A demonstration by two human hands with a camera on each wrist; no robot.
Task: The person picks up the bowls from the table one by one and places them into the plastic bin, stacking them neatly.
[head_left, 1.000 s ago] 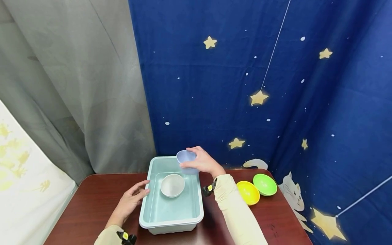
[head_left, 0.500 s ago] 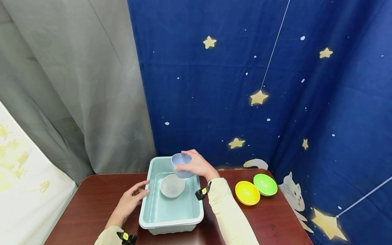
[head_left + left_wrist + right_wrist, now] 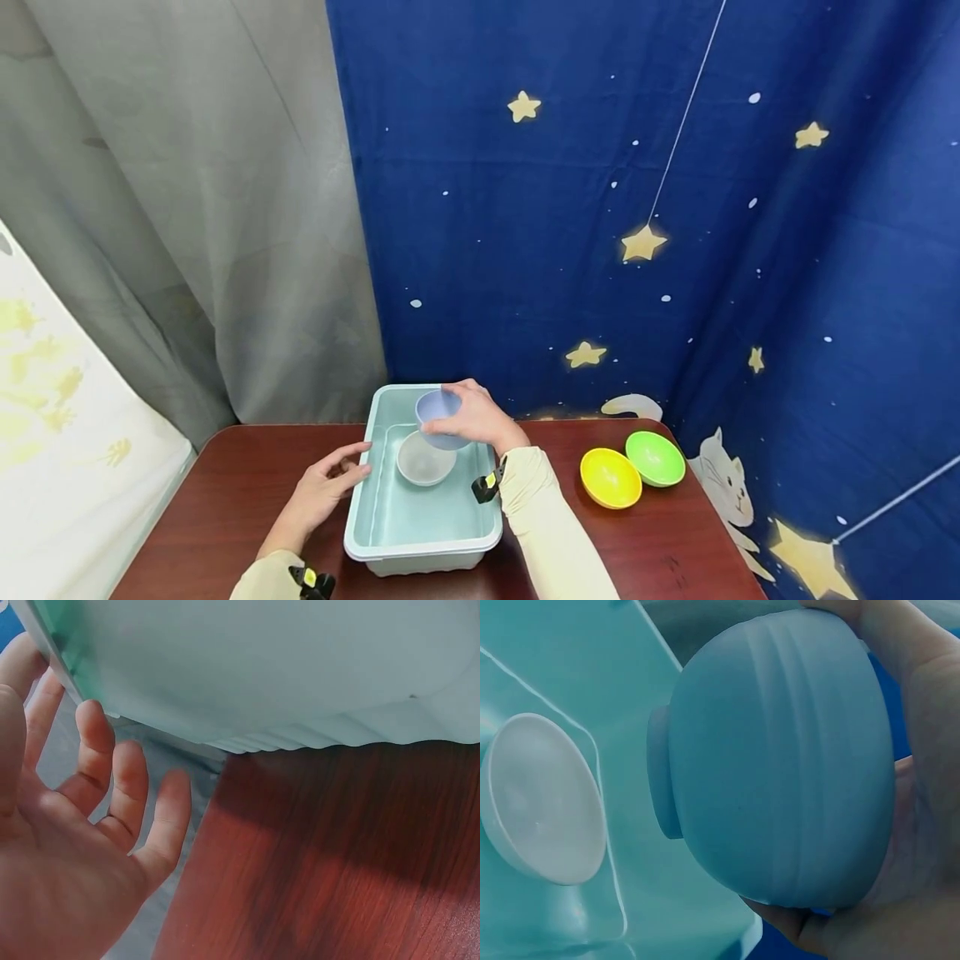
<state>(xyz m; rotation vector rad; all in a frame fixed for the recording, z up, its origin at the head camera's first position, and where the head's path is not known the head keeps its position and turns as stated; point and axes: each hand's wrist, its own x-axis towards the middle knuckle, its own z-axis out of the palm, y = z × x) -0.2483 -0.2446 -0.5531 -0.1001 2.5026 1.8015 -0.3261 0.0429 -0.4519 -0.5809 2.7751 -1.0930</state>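
My right hand (image 3: 478, 417) grips a light blue bowl (image 3: 780, 765) by its side, with the thumb and fingers spread round the rim. In the head view the bowl hangs over the far right part of a pale green plastic basin (image 3: 360, 517) and overlaps a white bowl (image 3: 424, 468) that sits upright inside. The right wrist view shows the blue bowl's foot pointing towards the white bowl (image 3: 544, 799). At the basin's left side my left hand (image 3: 322, 492) has loosely bent fingers, their tips right at the rim; in the left wrist view several fingers (image 3: 129, 787) hold nothing.
A yellow bowl (image 3: 611, 478) and a green bowl (image 3: 656, 458) stand side by side at the right of the dark red wooden table (image 3: 247, 492). Behind the table hang a grey curtain (image 3: 300, 250) and a blue curtain with stars (image 3: 487, 275).
My right hand has carried the light blue bowl leftwards and lower over the basin, closer to the white bowl. The left hand has stayed at the basin's rim. The head view has shifted slightly.
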